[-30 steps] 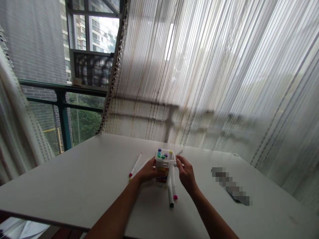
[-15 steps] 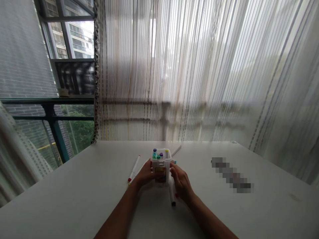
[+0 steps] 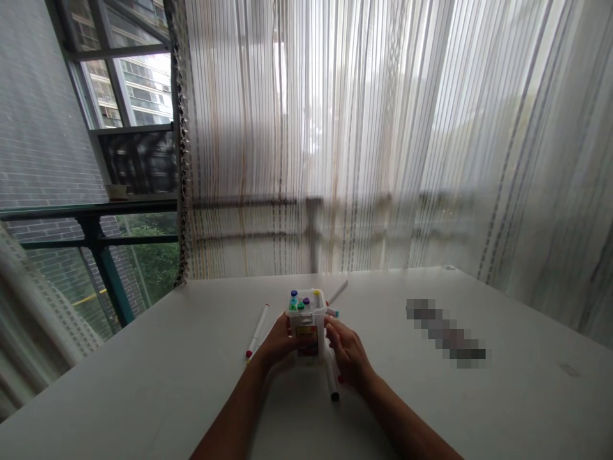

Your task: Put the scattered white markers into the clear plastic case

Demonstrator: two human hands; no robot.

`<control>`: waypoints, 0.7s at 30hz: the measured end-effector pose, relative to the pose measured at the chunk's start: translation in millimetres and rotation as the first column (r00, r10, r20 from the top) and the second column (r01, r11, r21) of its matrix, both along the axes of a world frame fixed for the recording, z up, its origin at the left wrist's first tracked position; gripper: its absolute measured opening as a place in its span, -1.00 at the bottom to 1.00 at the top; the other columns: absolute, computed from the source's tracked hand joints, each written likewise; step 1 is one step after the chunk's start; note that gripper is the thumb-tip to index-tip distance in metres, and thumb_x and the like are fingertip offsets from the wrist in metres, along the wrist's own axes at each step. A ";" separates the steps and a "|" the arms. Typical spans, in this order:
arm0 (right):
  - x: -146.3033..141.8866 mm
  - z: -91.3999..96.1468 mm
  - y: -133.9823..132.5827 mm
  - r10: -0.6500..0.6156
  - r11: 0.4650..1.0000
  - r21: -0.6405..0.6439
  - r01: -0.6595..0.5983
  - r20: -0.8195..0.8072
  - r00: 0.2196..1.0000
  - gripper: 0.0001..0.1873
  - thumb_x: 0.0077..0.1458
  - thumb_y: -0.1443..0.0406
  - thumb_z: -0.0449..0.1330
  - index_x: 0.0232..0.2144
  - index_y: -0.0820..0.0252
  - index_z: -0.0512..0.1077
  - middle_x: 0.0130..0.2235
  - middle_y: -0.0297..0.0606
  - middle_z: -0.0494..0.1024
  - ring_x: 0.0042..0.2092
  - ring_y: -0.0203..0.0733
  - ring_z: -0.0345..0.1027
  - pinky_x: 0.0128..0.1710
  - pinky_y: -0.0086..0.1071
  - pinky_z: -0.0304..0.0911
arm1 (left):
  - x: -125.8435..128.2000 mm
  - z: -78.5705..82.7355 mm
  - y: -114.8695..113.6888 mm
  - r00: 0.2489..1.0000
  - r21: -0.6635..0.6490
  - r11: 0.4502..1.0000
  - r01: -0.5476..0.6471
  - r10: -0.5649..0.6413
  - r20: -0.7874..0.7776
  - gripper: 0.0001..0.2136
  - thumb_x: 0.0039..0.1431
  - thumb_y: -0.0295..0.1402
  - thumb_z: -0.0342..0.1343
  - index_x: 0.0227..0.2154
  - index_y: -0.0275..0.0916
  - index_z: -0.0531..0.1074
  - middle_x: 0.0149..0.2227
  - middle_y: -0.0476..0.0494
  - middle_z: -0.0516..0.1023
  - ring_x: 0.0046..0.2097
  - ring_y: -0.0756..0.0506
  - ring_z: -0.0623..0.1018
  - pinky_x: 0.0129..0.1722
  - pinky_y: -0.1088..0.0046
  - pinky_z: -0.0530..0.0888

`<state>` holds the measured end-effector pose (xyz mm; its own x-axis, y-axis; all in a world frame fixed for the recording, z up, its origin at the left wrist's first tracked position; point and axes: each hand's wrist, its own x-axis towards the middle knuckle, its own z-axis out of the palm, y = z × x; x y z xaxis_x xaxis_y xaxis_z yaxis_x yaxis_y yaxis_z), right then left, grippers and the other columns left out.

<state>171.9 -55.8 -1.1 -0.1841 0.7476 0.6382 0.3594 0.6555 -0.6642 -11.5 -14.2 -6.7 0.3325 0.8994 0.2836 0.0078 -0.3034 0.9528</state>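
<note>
A clear plastic marker box (image 3: 315,319) is upright near the middle of the white table (image 3: 143,383), well in from its far, left and right edges; whether its base touches the tabletop I cannot tell. The left hand (image 3: 278,338) holds the box by its left side, thumb across the front by the label. The right hand (image 3: 349,354) has its fingers bent in a narrow curl at the box's right side; whether they press on it is unclear. Blue, green, purple and yellow ends show inside the open top. A dark-capped marker (image 3: 332,374) lies between the box and the right hand, pointing toward the near side, while a red-capped marker (image 3: 258,327) lies left of the left hand. Beyond the box, a white marker (image 3: 338,292) slants toward the far edge. Broad tabletop stretches from the red-capped marker to the sloping left edge, and more separates the right hand from a pixelated object (image 3: 445,332) farther right. The surface is pale and smooth, with a faint mark near the right edge. Past the far edge hangs a sheer striped curtain (image 3: 359,128); at left stand a dark green railing (image 3: 110,275), a window (image 3: 143,89) and a grey brick wall (image 3: 52,166).
</note>
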 end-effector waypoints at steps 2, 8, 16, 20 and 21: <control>0.0 -0.1 0.1 0.000 1.000 -0.004 0.000 -0.001 1.000 -0.55 0.23 0.10 -0.15 -0.08 0.16 0.41 -0.17 -0.18 0.52 -0.32 -0.19 0.41 -0.44 -0.42 0.33 | 0.6 0.1 -0.5 1.000 0.001 1.000 -0.006 0.006 -0.005 -0.53 -0.27 -0.24 0.40 -0.25 -0.36 0.47 -0.24 -0.27 0.57 -0.20 -0.26 0.53 -0.18 0.23 0.43; 0.0 0.7 0.6 -0.003 1.000 -0.007 0.003 0.007 1.000 -0.56 0.23 0.11 -0.15 -0.10 0.16 0.41 -0.26 -0.20 0.53 -0.33 -0.19 0.40 -0.44 -0.43 0.31 | 1.9 -1.0 0.3 1.000 -0.005 1.000 -0.015 0.015 -0.010 -0.51 -0.28 -0.24 0.40 -0.24 -0.39 0.46 -0.24 -0.29 0.57 -0.23 -0.25 0.54 -0.20 0.24 0.43; 0.7 0.8 0.2 0.000 1.000 -0.009 0.000 0.009 1.000 -0.58 0.23 0.13 -0.14 -0.11 0.16 0.41 -0.20 -0.19 0.53 -0.32 -0.20 0.40 -0.44 -0.43 0.32 | 1.6 -0.8 1.1 1.000 0.001 1.000 -0.017 0.017 -0.012 -0.49 -0.29 -0.20 0.40 -0.24 -0.38 0.46 -0.24 -0.29 0.57 -0.24 -0.23 0.53 -0.22 0.25 0.43; 0.7 0.2 0.4 0.000 1.000 -0.008 0.000 0.008 1.000 -0.59 0.23 0.14 -0.14 -0.10 0.16 0.41 -0.21 -0.20 0.53 -0.32 -0.20 0.41 -0.42 -0.43 0.32 | 1.6 -0.3 0.4 1.000 0.004 1.000 -0.011 0.011 -0.014 -0.49 -0.30 -0.18 0.40 -0.26 -0.37 0.47 -0.25 -0.27 0.57 -0.22 -0.24 0.53 -0.20 0.24 0.43; 0.6 0.3 0.3 -0.003 1.000 -0.006 0.003 0.009 1.000 -0.59 0.23 0.14 -0.14 -0.10 0.16 0.41 -0.22 -0.20 0.53 -0.32 -0.20 0.41 -0.41 -0.43 0.32 | 1.6 0.0 0.0 1.000 0.004 1.000 -0.008 0.008 -0.014 -0.49 -0.30 -0.18 0.39 -0.27 -0.37 0.47 -0.25 -0.27 0.57 -0.22 -0.24 0.53 -0.19 0.23 0.43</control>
<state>172.5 -55.5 -0.8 -0.1870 0.7521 0.6319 0.3673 0.6502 -0.6651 -9.9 -14.2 -6.7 0.3293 0.9010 0.2826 0.0235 -0.3070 0.9514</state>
